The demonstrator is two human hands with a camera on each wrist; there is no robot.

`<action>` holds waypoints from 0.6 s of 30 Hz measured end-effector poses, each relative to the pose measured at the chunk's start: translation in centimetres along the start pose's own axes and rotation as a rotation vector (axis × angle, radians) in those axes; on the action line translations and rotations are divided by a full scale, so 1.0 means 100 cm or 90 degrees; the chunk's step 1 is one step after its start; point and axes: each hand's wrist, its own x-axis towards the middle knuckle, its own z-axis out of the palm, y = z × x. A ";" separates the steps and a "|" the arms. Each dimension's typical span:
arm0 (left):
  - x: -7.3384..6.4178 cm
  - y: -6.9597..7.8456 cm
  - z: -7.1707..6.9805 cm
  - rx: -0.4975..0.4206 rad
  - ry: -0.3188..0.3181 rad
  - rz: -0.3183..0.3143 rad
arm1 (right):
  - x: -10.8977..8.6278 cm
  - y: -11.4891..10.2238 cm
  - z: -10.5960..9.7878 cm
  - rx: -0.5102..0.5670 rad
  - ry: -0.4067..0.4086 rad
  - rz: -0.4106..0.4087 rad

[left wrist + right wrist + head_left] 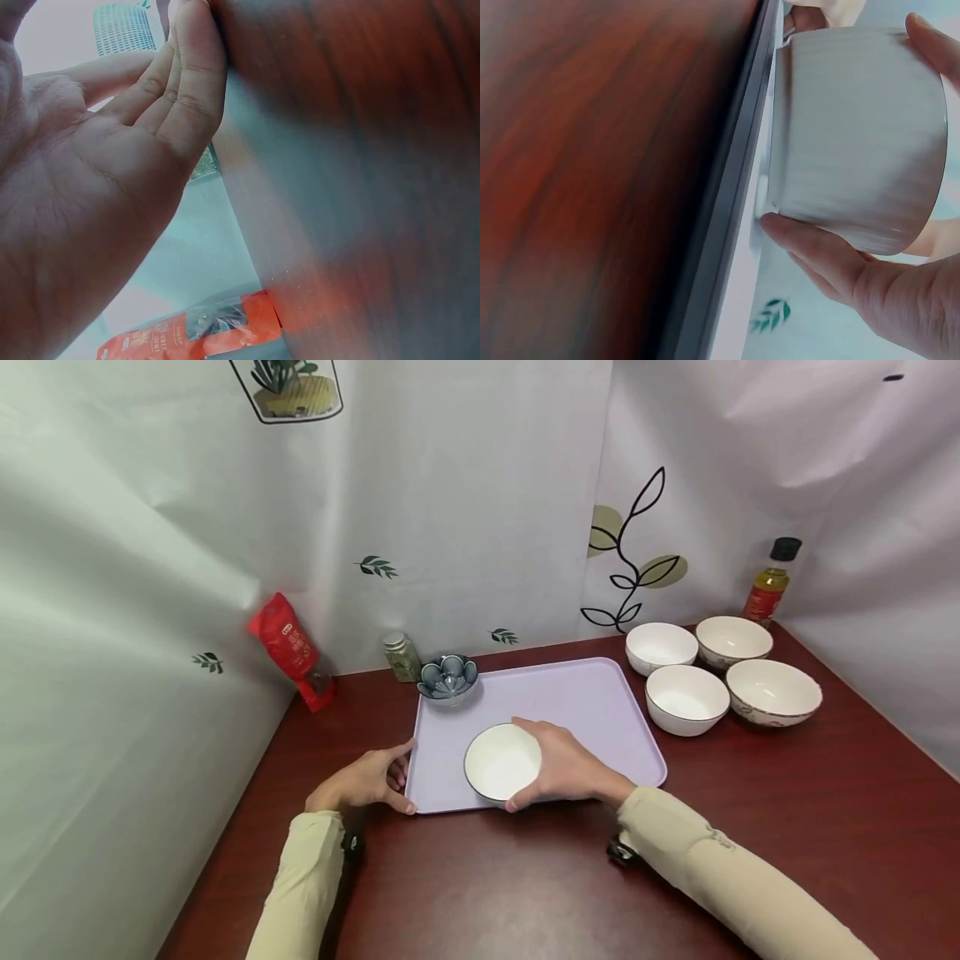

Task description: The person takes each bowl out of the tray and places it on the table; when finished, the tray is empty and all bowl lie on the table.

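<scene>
The ribbed bowl (pixel 859 139) looks glossy, the tray (pixel 562 689) matt, the table (pixel 480 877) wooden.

In head view R hand (pixel 562 764) hides pt of rim of white bowl (pixel 501 762), oil btl (pixel 769 581) base partly hidden behind rear cream bowl (pixel 733 637); L wrist view cuts off red pkt (pixel 187 334) at btm, worktop (pixel 360 195) blurry.

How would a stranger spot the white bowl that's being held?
Find the lilac tray on the red-brown table. Near its front edge, the right hand grips the white bowl. No other bowl is held: four pale ones stand right of the tray, a dark petalled one at its far left corner.
</scene>
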 end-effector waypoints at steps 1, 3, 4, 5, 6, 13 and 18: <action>0.000 0.000 0.000 0.000 -0.001 -0.002 | -0.006 0.002 -0.004 -0.005 0.002 -0.002; 0.000 0.001 0.000 0.000 -0.002 -0.004 | -0.017 0.006 -0.012 -0.009 0.005 -0.002; 0.000 0.001 -0.001 0.000 -0.001 -0.006 | -0.023 0.009 -0.017 -0.009 0.009 -0.002; 0.000 0.002 -0.001 -0.001 0.000 -0.007 | -0.029 0.011 -0.021 -0.012 0.015 -0.002; 0.000 0.002 -0.001 -0.001 0.001 -0.007 | -0.034 0.014 -0.025 -0.014 0.022 -0.002; 0.002 0.002 0.002 -0.012 0.002 -0.004 | -0.081 0.040 -0.059 -0.054 0.070 0.022; -0.001 0.002 0.002 -0.005 0.000 -0.007 | -0.109 0.057 -0.086 -0.069 0.099 0.041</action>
